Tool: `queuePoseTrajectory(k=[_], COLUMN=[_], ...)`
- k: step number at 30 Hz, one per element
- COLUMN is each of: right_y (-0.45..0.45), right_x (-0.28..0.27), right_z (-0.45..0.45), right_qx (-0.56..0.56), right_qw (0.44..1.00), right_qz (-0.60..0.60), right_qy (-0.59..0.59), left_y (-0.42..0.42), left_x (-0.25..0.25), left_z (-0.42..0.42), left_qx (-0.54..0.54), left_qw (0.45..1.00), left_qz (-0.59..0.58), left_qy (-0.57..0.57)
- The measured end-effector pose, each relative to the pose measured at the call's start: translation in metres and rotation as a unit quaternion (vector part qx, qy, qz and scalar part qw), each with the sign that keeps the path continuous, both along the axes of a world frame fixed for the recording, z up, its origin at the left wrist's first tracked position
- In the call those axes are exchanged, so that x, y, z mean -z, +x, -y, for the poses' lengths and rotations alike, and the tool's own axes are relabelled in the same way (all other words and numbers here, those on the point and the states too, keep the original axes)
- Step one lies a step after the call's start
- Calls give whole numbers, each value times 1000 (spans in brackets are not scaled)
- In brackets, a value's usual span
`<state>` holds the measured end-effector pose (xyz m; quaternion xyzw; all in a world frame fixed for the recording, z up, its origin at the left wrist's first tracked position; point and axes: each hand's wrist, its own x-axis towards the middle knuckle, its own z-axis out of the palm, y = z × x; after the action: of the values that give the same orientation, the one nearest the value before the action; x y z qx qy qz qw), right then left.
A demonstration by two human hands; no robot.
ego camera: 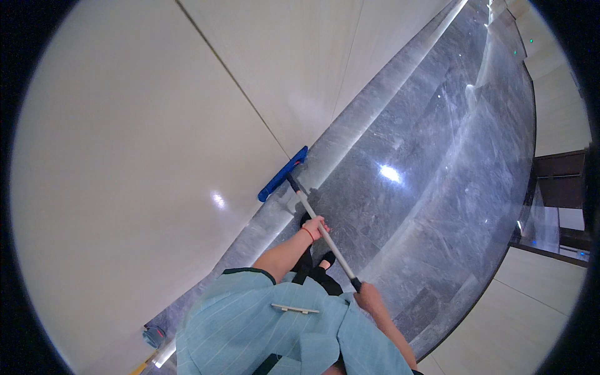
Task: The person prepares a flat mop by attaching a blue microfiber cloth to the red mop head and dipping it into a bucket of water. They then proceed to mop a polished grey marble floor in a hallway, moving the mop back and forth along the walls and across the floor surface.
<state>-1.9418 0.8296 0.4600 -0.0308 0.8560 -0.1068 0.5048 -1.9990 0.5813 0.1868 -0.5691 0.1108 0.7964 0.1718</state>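
A flat mop with a blue cloth head point(274, 183) and a long pale pole point(333, 247) crosses the view at a slant. Partway along the pole, my left hand point(315, 228) is wrapped around it, a red cord on the wrist. My right hand point(368, 296) holds the black grip point(356, 283) at the pole's near end. The mop head lies along the foot of the cream wall point(154, 154), close to a dark panel joint point(234, 82). Whether it presses on the wall or only stands before it, I cannot tell.
Grey marble-look flooring point(412, 197) runs along the wall, with a bright light strip point(398, 101) near its base. A dark round container point(153, 336) stands at lower left, beside a yellow object point(142, 368). A doorway point(546, 220) opens at right. My black shoe point(329, 258) is beside the pole.
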Motion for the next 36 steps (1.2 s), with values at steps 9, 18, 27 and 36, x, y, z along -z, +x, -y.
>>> queuePoseTrajectory(k=[9, 18, 27, 36], right_y=[-48, -13, 48, -6], right_x=[51, 50, 50, 62], right_z=[92, -30, -150, -239], right_qx=[-4, -4, 23, 32], right_qw=[1000, 1000, 999, 997], right_qz=[17, 10, -6, -54], right_qy=[16, 6, -36, -47], left_y=[-41, -22, 5, -36], left_x=[67, 48, -81, -182], left_z=[53, 20, -6, -50], left_qx=[82, 132, 215, 352], left_qw=[994, 985, 950, 873], left_qz=[60, 1, -120, -334], left_qy=[-31, 112, 194, 56])
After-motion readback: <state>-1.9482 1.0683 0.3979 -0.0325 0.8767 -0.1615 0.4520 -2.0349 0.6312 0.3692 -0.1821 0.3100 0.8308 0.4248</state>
